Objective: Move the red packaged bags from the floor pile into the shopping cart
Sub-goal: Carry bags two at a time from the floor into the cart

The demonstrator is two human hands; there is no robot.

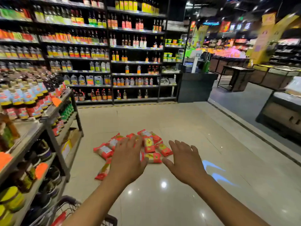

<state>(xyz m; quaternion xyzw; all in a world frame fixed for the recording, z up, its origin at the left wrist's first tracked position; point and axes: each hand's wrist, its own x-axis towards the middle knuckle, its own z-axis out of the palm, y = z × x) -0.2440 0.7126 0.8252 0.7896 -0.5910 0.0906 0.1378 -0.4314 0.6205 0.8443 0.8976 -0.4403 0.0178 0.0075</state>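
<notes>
A pile of red packaged bags [149, 145] lies on the shiny tiled floor in the middle of the aisle, with one long bag [104, 170] off to its near left. My left hand [127, 158] is stretched out in front of the pile with its fingers spread, holding nothing and covering part of it. My right hand [185, 162] is held out to the right of the pile, also spread and holding nothing. The wire shopping cart [68, 207] shows at the bottom left, under my left forearm, with something red inside.
A low rack of bottles and jars [32, 111] stands close on the left. Tall shelves of sauce bottles [104, 54] close the aisle behind the pile. A dark counter [195, 87] and display stands [280, 111] sit to the right, past a floor strip.
</notes>
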